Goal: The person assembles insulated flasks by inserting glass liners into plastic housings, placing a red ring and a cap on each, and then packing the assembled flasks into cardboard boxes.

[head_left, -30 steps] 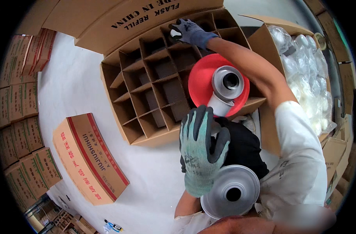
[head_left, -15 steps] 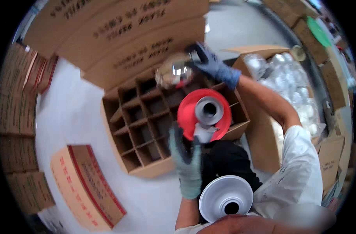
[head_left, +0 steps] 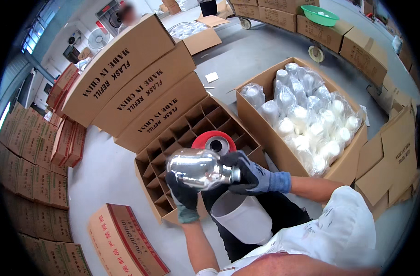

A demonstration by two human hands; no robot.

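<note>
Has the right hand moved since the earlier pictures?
Yes: the right hand has come nearer, from the far side of the divided carton to its near edge.

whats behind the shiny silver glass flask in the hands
Past its top edge show a divided brown cardboard box and a red round piece; whatever lies directly behind the silver flask is covered.

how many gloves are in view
2: one on the left hand, at the wide end of the flask; one on the right hand, at its narrow end. Others may be hidden.
</note>
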